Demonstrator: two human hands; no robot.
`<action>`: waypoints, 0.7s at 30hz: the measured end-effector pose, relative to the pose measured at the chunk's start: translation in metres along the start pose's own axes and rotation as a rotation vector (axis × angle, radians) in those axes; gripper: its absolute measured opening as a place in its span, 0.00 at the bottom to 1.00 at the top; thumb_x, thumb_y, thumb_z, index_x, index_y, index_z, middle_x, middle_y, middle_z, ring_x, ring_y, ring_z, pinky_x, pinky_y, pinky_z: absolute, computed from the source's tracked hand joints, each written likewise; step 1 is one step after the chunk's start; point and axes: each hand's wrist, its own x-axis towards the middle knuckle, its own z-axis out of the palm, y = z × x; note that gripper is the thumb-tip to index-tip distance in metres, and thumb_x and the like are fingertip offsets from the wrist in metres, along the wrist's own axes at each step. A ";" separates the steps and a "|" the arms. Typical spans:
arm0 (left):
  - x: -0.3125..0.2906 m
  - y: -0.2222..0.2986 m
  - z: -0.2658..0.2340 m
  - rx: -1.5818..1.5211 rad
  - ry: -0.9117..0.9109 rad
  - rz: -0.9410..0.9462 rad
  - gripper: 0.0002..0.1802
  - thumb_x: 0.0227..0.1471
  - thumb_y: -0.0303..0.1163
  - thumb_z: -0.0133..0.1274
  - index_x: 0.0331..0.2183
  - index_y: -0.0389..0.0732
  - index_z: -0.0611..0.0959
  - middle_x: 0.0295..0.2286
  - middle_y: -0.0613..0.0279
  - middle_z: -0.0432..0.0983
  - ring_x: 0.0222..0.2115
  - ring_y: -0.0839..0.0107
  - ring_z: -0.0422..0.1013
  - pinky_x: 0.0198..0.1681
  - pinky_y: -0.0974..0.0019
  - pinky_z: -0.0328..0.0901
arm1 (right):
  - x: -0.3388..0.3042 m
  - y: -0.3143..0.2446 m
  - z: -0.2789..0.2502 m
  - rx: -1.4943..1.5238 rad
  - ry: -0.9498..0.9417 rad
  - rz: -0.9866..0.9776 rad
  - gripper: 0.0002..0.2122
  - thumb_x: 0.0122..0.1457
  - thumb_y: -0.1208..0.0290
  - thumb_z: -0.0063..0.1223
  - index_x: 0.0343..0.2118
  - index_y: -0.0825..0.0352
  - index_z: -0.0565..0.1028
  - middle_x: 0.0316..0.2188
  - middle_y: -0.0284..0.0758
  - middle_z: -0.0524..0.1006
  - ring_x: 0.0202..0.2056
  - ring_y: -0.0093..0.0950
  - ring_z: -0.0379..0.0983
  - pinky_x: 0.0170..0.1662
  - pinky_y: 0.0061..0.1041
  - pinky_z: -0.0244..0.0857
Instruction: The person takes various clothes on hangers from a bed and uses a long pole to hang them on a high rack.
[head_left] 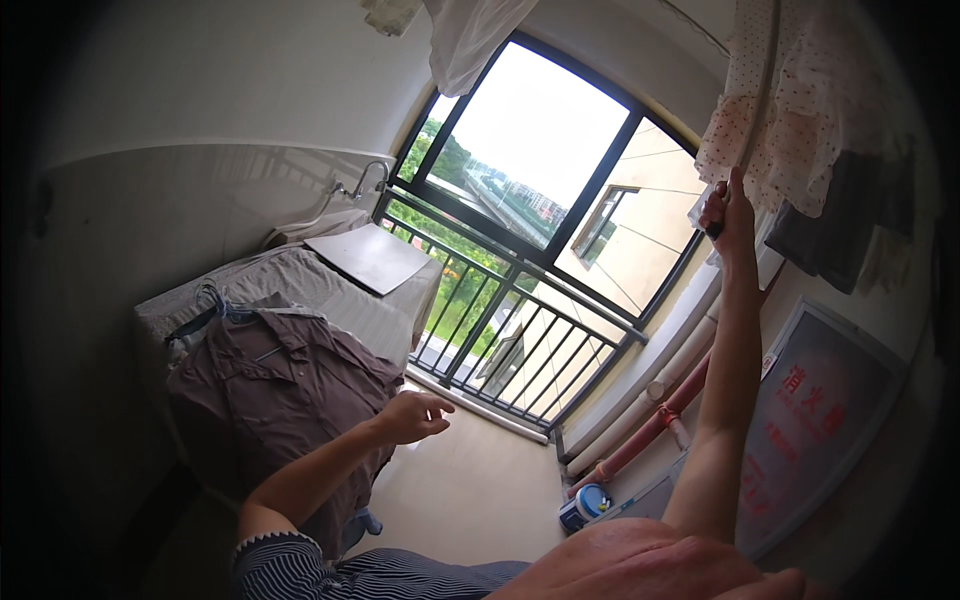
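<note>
My right hand [730,215] is raised at the upper right, fingers wrapped round a slim pole [768,90] that runs upward. A dark end of something sticks out below the fist. Behind the pole hangs a pale, sheer garment with dots [800,130]. My left hand [410,416] is lower, near the middle, its fingers loosely bent and apart with nothing in them. Just left of it, brownish-purple clothes [270,370] drape over the front of a cloth-covered surface [350,305]. A hanger hook seems to show at their top.
A flat pale board [372,256] lies on the covered surface, near a tap [375,172]. Ahead is a window with a dark railing [480,320]. Red and white pipes [650,430], a round blue-and-white tub [585,506] and a wall cabinet [830,420] line the right side. Dark clothes [830,235] hang above.
</note>
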 end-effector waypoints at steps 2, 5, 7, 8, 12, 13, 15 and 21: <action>-0.004 -0.003 0.001 0.002 0.004 -0.010 0.16 0.40 0.37 0.54 0.34 0.42 0.78 0.22 0.60 0.75 0.22 0.71 0.72 0.27 0.70 0.65 | 0.000 0.008 0.002 0.004 -0.006 0.014 0.19 0.55 0.47 0.38 0.19 0.58 0.59 0.09 0.23 0.50 0.09 0.16 0.45 0.13 0.17 0.43; -0.011 -0.005 0.003 -0.013 0.008 -0.032 0.16 0.40 0.37 0.54 0.34 0.42 0.78 0.22 0.60 0.75 0.21 0.71 0.71 0.26 0.70 0.65 | -0.005 0.020 0.010 0.004 0.003 0.018 0.19 0.54 0.46 0.40 0.18 0.58 0.59 0.08 0.23 0.50 0.09 0.16 0.45 0.12 0.18 0.42; -0.015 -0.004 0.000 0.004 0.004 -0.046 0.16 0.41 0.36 0.54 0.35 0.41 0.78 0.22 0.59 0.75 0.22 0.73 0.72 0.27 0.71 0.66 | -0.009 0.026 0.017 0.018 -0.001 0.042 0.20 0.53 0.46 0.41 0.18 0.57 0.59 0.08 0.23 0.51 0.08 0.16 0.46 0.12 0.18 0.43; -0.016 -0.003 0.000 0.023 -0.005 -0.046 0.16 0.41 0.34 0.54 0.35 0.40 0.78 0.22 0.59 0.76 0.22 0.75 0.72 0.27 0.73 0.66 | -0.011 0.027 0.018 0.018 -0.006 0.034 0.20 0.53 0.46 0.41 0.18 0.57 0.59 0.08 0.23 0.51 0.08 0.16 0.46 0.12 0.18 0.43; -0.024 0.002 -0.002 0.035 -0.020 -0.084 0.16 0.41 0.32 0.55 0.36 0.38 0.78 0.23 0.59 0.76 0.22 0.77 0.72 0.27 0.74 0.66 | -0.013 0.030 0.021 0.014 -0.022 0.030 0.19 0.53 0.47 0.41 0.18 0.58 0.59 0.08 0.23 0.51 0.08 0.16 0.46 0.11 0.18 0.43; -0.026 0.002 -0.002 0.020 -0.016 -0.084 0.16 0.41 0.32 0.55 0.36 0.38 0.78 0.23 0.59 0.76 0.22 0.77 0.72 0.26 0.74 0.66 | -0.014 0.029 0.024 0.006 -0.019 0.029 0.19 0.53 0.47 0.41 0.18 0.58 0.59 0.08 0.23 0.51 0.08 0.16 0.46 0.11 0.19 0.43; -0.030 -0.002 -0.002 -0.009 -0.009 -0.090 0.16 0.40 0.32 0.55 0.36 0.38 0.78 0.23 0.59 0.76 0.22 0.77 0.71 0.26 0.75 0.66 | -0.018 0.029 0.031 -0.009 -0.014 0.039 0.19 0.53 0.47 0.41 0.17 0.58 0.59 0.08 0.22 0.51 0.08 0.16 0.46 0.11 0.19 0.44; -0.043 0.002 -0.003 -0.033 -0.006 -0.128 0.15 0.41 0.30 0.55 0.35 0.36 0.78 0.23 0.59 0.76 0.22 0.79 0.71 0.26 0.76 0.66 | -0.025 0.043 0.036 -0.036 0.007 0.036 0.20 0.53 0.47 0.41 0.17 0.58 0.59 0.08 0.23 0.52 0.08 0.17 0.49 0.11 0.19 0.45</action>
